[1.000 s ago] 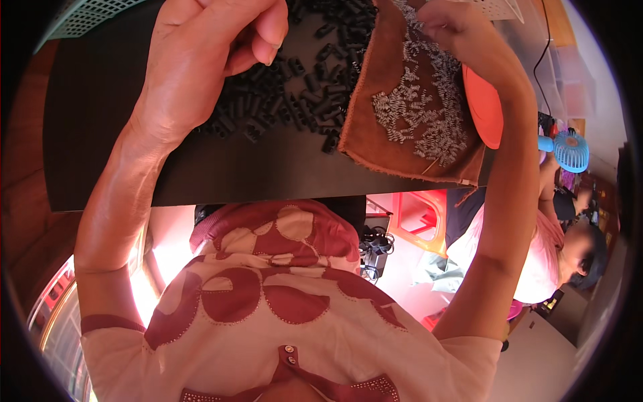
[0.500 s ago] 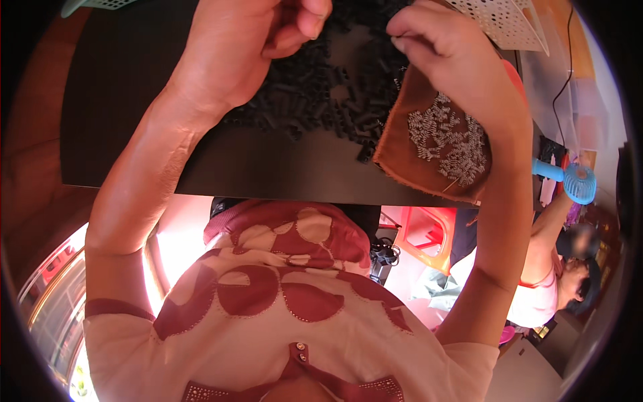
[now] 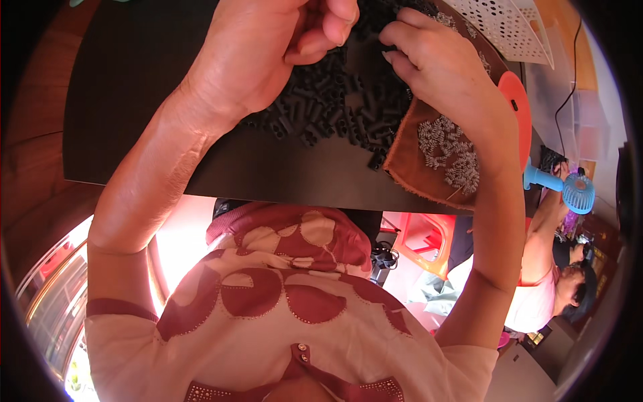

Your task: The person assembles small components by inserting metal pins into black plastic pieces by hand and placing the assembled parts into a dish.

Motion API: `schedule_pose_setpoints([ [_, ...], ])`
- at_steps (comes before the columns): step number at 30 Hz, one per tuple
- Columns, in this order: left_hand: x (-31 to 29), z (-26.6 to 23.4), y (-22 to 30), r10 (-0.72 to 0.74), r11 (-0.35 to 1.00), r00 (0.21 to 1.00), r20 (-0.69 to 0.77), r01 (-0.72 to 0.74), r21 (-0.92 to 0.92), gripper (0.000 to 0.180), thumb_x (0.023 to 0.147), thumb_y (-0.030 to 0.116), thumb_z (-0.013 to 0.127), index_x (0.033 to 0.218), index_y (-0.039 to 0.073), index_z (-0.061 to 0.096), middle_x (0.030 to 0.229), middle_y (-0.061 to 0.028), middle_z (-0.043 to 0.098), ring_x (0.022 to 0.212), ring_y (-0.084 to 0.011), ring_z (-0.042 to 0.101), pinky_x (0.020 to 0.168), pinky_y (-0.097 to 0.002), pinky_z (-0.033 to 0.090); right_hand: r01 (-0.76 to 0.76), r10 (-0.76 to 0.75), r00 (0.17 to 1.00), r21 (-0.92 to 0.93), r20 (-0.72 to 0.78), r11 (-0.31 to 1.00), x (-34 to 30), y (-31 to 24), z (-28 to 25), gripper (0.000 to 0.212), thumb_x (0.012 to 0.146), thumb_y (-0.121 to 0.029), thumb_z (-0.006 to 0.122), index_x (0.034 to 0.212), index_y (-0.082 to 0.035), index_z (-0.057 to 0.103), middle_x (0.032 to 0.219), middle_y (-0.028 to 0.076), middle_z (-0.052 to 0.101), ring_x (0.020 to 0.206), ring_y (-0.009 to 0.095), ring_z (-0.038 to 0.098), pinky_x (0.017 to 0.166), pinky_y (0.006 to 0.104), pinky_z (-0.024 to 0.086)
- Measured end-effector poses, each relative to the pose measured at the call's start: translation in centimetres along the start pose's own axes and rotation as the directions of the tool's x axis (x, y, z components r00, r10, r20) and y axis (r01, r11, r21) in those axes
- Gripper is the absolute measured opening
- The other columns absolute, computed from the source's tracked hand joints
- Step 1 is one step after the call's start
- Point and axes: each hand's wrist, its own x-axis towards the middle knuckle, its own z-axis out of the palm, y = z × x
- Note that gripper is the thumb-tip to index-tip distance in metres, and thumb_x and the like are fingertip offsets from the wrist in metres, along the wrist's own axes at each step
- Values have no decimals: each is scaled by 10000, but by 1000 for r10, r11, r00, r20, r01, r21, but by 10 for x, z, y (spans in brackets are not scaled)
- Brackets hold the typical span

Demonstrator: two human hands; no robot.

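Observation:
My left hand (image 3: 268,57) is raised over the far side of the dark table, its fingers curled in. Whatever it may hold is hidden. Across from it my right hand (image 3: 435,57) has its thumb and fingers bent toward each other above the far pile. Anything between those fingertips is too small to see. Below both hands lies a heap of small black tubular parts (image 3: 308,107). Beside my right forearm, small metal coil springs (image 3: 445,151) are spread on a brown cloth (image 3: 405,151).
The dark tabletop (image 3: 134,100) ends near my body. A white perforated basket (image 3: 499,23) stands at the far right, with an orange-red round thing (image 3: 514,114) and a blue handheld fan (image 3: 577,193) nearby. Another person (image 3: 542,288) sits at right; a red stool (image 3: 425,244) is below the table.
My left hand has shifted slightly right, and my right hand slightly left and down with its fingers more spread. More of the orange-red round thing shows. The person at right has moved an arm.

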Motion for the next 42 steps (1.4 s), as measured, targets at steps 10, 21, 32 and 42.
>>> schedule_pose_setpoints([
  [10, -1, 2, 1, -122, 991, 992, 22, 123, -55, 432, 1024, 344, 492, 718, 60, 601, 598, -33, 553, 460, -103, 429, 421, -219, 294, 52, 14, 973, 277, -232, 959, -9, 6, 9, 170, 824, -7, 655, 966, -32, 566, 775, 51, 503, 664, 161, 548, 582, 290, 439],
  [21, -9, 10, -15, 119, 755, 937, 328, -300, 583, 350, 1010, 355, 537, 849, 56, 618, 703, 29, 563, 586, -17, 444, 502, -179, 351, 100, 133, 938, 617, -320, 781, -36, -14, 10, 208, 879, 67, 625, 1052, -33, 568, 813, -32, 555, 674, 13, 470, 574, 176, 376],
  [32, -6, 6, -19, -71, 962, 943, 325, -22, 274, 246, 997, 295, 567, 939, 60, 607, 771, 8, 617, 585, -37, 478, 500, -188, 364, 98, 244, 923, 794, -298, 600, -53, -15, 19, 208, 892, 68, 622, 1088, 18, 576, 938, 16, 596, 748, 41, 531, 642, 170, 414],
  [42, -8, 8, -23, -190, 967, 943, 274, 132, 217, 263, 1005, 308, 546, 984, 58, 622, 760, -15, 625, 557, -63, 485, 465, -205, 335, 283, 331, 780, 771, -531, 570, -41, -28, 42, 109, 867, 7, 671, 939, -15, 592, 757, 24, 571, 613, 48, 565, 535, 213, 441],
])
